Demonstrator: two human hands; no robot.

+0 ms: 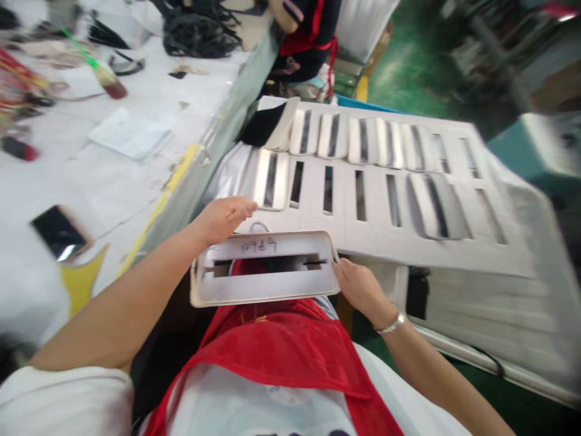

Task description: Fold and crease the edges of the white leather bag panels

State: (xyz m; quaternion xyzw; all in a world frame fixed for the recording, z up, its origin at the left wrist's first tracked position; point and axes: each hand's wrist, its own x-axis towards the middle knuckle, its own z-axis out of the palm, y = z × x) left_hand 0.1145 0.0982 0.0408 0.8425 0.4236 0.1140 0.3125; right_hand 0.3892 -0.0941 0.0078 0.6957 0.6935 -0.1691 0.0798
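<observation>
In front of my red apron, my right hand grips the right end of a white, rounded rectangular panel with a raised rim. A long slot runs along its middle, and handwritten digits stand above the slot. My left hand is over the panel's upper left edge, fingers stretched out to the right. Its fingertips come close to the lower left corner of a white slotted piece on the board; whether they touch it I cannot tell. A white board with rows of slots carries several similar pieces.
On the left, the white worktable bears a phone, a yellow piece, a brush with a green handle, folded pale paper and black strips. Black material lies at the board's far left corner.
</observation>
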